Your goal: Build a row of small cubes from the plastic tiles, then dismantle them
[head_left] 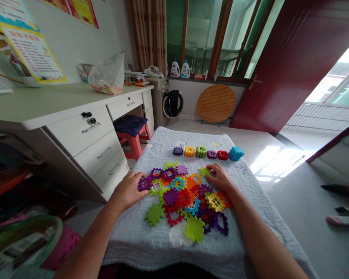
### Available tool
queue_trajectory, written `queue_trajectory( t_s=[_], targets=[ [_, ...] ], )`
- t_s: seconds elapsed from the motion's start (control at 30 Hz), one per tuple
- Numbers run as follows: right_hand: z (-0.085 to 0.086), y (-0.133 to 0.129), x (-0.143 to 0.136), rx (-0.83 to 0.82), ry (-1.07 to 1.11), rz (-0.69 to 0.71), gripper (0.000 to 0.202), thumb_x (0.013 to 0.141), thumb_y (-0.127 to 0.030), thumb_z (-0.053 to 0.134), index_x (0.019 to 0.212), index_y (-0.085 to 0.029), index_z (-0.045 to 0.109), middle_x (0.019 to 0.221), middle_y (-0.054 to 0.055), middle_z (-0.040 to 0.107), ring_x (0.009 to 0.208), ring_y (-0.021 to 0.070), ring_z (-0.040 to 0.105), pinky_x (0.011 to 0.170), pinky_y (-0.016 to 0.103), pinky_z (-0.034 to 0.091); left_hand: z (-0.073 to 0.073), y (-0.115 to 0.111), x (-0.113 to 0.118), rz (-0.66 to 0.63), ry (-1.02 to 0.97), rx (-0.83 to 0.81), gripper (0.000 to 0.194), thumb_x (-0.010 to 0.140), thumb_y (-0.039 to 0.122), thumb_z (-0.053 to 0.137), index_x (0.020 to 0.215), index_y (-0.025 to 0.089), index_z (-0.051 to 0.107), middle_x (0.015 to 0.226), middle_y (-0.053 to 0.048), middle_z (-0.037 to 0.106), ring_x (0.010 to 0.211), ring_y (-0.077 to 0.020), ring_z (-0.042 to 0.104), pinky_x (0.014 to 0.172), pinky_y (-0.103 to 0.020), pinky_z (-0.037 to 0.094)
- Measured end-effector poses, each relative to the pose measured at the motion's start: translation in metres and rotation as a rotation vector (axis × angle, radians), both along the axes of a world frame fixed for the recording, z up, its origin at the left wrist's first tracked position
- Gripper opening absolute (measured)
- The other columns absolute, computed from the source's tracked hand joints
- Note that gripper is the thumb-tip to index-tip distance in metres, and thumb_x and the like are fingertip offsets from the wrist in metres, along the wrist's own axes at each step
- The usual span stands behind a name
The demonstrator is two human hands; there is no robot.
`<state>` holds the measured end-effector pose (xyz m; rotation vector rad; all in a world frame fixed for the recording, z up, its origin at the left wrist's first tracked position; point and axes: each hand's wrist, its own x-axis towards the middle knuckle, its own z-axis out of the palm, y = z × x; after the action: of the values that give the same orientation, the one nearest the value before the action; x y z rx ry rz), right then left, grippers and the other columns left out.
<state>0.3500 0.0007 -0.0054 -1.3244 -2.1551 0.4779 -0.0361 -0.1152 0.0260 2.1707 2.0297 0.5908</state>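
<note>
A heap of interlocking plastic tiles (171, 197) in many colours is spread over the cloth, some solid and some with window cut-outs. At the heap's left edge, my left hand (129, 190) has its thumb and fingers closed about a purple window tile (144, 183). My right hand (220, 177) pinches a light green tile (204, 172) at the heap's upper right. Beyond the heap, small stacks of tiles stand in a row: dark purple (178, 151), yellow (189, 151), green (201, 152), purple (211, 154), red (222, 155) and blue (236, 153).
A pale blue cloth (180, 135) covers the table under the tiles. To the left are a white desk (75, 104), a stool with a blue seat (130, 124) and a pink basket (65, 244). A round wooden tabletop (216, 103) leans by the far wall.
</note>
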Motion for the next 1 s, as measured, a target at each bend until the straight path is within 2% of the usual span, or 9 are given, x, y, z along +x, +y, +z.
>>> queue_trajectory(
  t_s=[0.3,0.47,0.63,0.7,0.8,0.9,1.0],
  targets=[
    [-0.002,0.000,0.000,0.010,0.022,0.001,0.034,0.077,-0.034,0.062,0.107,-0.017,0.062,0.100,0.007,0.058,0.083,0.0171,0.060,0.083,0.034,0.047,0.009,0.006,0.020,0.023,-0.040,0.139,0.043,0.071,0.034,0.066,0.111,0.019,0.058,0.103,-0.007,0.058,0.100,-0.0256,0.058,0.093,-0.038,0.046],
    [-0.002,0.001,0.000,0.017,0.010,0.007,0.033,0.077,-0.033,0.063,0.106,-0.017,0.062,0.098,0.006,0.058,0.083,0.0167,0.060,0.082,0.033,0.047,0.020,0.011,0.034,-0.030,-0.114,0.185,0.042,0.071,0.037,0.067,0.108,0.020,0.058,0.100,-0.006,0.057,0.095,-0.0236,0.058,0.089,-0.037,0.048],
    [-0.002,0.001,0.000,0.014,0.017,-0.006,0.032,0.076,-0.031,0.064,0.106,-0.018,0.062,0.098,0.006,0.058,0.083,0.0162,0.059,0.082,0.032,0.047,0.035,0.049,0.070,-0.150,-0.044,0.150,0.044,0.065,0.036,0.071,0.104,0.020,0.061,0.100,-0.006,0.056,0.097,-0.0242,0.056,0.090,-0.037,0.046],
    [-0.003,0.001,0.000,0.009,0.023,-0.008,0.032,0.076,-0.031,0.064,0.106,-0.018,0.063,0.098,0.005,0.058,0.083,0.0161,0.059,0.081,0.032,0.047,0.037,0.069,0.088,-0.180,0.014,0.132,0.046,0.062,0.033,0.071,0.105,0.019,0.062,0.107,-0.008,0.056,0.100,-0.0251,0.056,0.092,-0.036,0.044],
    [-0.004,0.002,0.001,0.008,0.036,-0.006,0.032,0.076,-0.030,0.064,0.106,-0.018,0.063,0.097,0.005,0.058,0.082,0.0158,0.058,0.081,0.032,0.047,0.037,0.094,0.111,-0.231,0.107,0.018,0.049,0.062,0.037,0.071,0.107,0.020,0.061,0.108,-0.007,0.060,0.100,-0.0255,0.056,0.091,-0.035,0.045],
    [-0.004,0.002,0.001,0.003,0.049,-0.004,0.031,0.075,-0.028,0.065,0.105,-0.018,0.063,0.096,0.005,0.058,0.082,0.0157,0.058,0.080,0.031,0.047,0.035,0.104,0.126,-0.218,0.208,-0.106,0.049,0.063,0.040,0.070,0.108,0.023,0.061,0.106,-0.006,0.063,0.102,-0.0269,0.056,0.089,-0.036,0.045],
    [-0.002,0.001,0.001,-0.009,0.068,0.003,0.029,0.075,-0.027,0.064,0.103,-0.019,0.063,0.097,0.005,0.058,0.083,0.0158,0.059,0.080,0.031,0.047,0.032,0.107,0.131,-0.200,0.245,-0.171,0.049,0.062,0.043,0.072,0.105,0.023,0.062,0.106,-0.006,0.064,0.102,-0.0277,0.057,0.088,-0.036,0.046]
  ],
)
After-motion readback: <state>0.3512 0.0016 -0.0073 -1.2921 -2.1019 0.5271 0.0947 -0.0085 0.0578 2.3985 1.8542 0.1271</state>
